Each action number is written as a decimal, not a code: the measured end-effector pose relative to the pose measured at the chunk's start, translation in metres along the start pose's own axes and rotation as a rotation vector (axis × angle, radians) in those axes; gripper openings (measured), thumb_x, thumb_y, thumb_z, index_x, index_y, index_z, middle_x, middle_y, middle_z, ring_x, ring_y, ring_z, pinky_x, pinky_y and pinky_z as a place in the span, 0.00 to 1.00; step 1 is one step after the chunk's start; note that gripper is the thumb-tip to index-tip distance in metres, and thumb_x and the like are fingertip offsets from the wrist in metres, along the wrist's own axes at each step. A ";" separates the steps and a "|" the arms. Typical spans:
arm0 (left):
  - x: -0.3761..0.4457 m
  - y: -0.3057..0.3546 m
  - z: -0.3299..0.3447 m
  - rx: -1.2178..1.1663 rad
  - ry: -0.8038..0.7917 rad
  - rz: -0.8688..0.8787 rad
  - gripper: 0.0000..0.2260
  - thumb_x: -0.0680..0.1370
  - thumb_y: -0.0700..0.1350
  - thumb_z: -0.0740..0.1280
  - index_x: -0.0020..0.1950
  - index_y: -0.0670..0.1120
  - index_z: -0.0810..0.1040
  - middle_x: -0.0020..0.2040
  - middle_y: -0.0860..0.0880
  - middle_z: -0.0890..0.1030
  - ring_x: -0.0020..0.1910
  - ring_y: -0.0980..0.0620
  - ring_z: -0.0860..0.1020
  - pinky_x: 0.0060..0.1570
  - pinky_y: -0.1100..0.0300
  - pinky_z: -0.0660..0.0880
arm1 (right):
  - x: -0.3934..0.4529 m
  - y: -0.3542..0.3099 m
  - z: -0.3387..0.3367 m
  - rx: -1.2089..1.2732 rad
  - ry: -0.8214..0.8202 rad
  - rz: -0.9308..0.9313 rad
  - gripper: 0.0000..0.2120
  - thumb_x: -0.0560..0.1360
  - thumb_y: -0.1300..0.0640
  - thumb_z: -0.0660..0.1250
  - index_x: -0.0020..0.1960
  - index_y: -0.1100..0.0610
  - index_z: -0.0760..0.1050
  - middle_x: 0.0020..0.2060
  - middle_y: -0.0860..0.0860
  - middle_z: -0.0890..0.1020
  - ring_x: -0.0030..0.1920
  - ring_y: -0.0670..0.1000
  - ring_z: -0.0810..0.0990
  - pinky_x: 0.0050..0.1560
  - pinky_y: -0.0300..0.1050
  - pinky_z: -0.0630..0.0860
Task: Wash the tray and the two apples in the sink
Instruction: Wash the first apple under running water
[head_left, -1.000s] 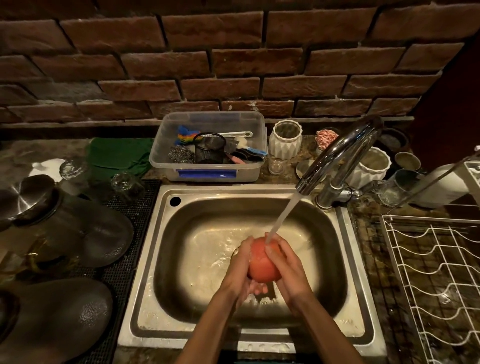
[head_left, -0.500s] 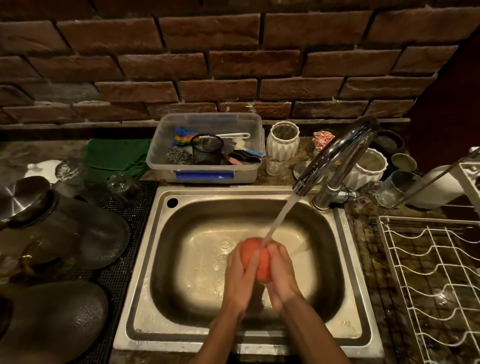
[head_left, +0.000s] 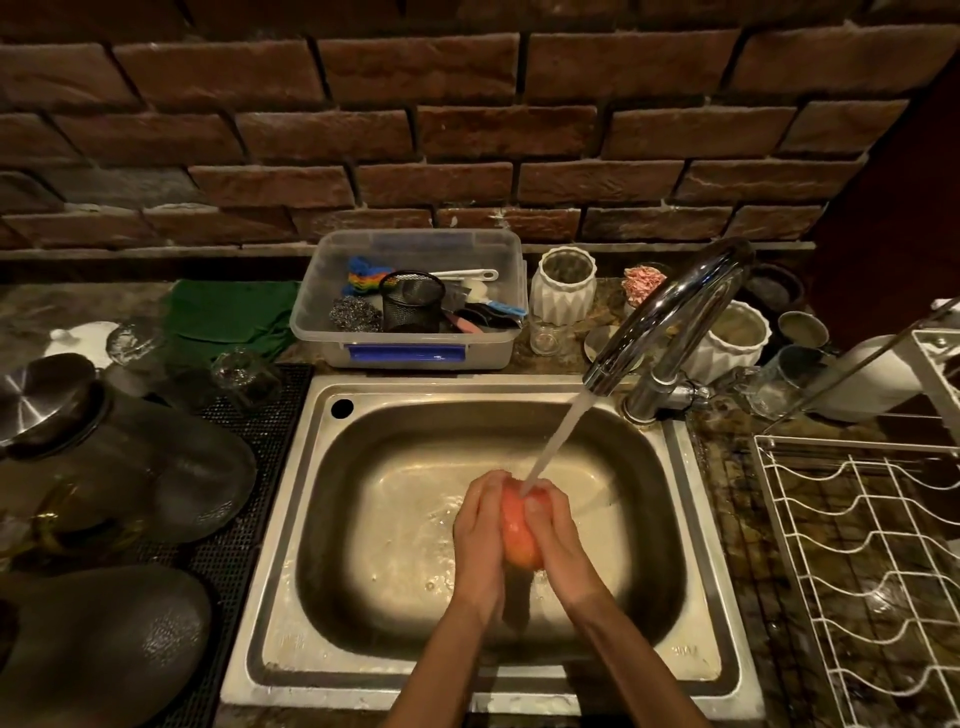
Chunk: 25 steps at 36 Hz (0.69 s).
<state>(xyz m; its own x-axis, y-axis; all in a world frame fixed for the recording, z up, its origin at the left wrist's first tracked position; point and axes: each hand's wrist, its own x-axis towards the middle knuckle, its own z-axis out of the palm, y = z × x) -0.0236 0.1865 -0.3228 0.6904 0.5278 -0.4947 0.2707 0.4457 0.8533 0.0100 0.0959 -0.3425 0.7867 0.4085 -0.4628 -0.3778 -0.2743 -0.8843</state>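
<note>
Red-orange apple (head_left: 517, 535) sits clamped between left hand (head_left: 480, 538) and right hand (head_left: 556, 535), fingers pressed around it, over the sink (head_left: 291, 519) so tap (head_left: 670, 317) water hits its top. Tray, second apple: not visible.

Dim warm light, sink (head_left: 691, 519) glare, curved edges

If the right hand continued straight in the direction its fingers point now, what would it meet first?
The right hand points away from the person, over the apple it grips together with the left hand. Going straight on, it would probably meet the sink at its far wall, below the faucet. Depth is unclear.
</note>
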 end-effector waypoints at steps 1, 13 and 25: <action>0.000 0.002 0.000 -0.023 -0.007 -0.044 0.09 0.83 0.52 0.63 0.53 0.53 0.83 0.53 0.47 0.85 0.52 0.48 0.85 0.44 0.55 0.84 | -0.001 0.002 -0.001 -0.029 -0.003 -0.012 0.24 0.76 0.32 0.54 0.69 0.37 0.66 0.66 0.52 0.72 0.63 0.49 0.76 0.61 0.47 0.81; -0.006 0.000 -0.001 -0.173 -0.137 -0.337 0.15 0.82 0.55 0.64 0.58 0.46 0.81 0.54 0.40 0.85 0.53 0.43 0.84 0.54 0.45 0.82 | -0.023 0.015 -0.012 -0.089 0.019 -0.121 0.24 0.74 0.37 0.66 0.69 0.34 0.66 0.67 0.40 0.71 0.67 0.44 0.72 0.64 0.45 0.79; -0.009 -0.013 0.000 0.058 -0.152 0.075 0.07 0.81 0.54 0.66 0.55 0.54 0.79 0.52 0.51 0.83 0.52 0.53 0.83 0.50 0.57 0.82 | -0.019 -0.014 0.013 0.496 0.366 0.106 0.07 0.79 0.51 0.69 0.54 0.50 0.84 0.52 0.51 0.86 0.52 0.53 0.85 0.38 0.39 0.82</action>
<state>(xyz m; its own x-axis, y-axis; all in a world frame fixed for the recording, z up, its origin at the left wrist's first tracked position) -0.0330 0.1758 -0.3297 0.8022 0.4410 -0.4025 0.2496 0.3648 0.8970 -0.0060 0.1031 -0.3219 0.8157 0.0520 -0.5762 -0.5755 0.1754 -0.7988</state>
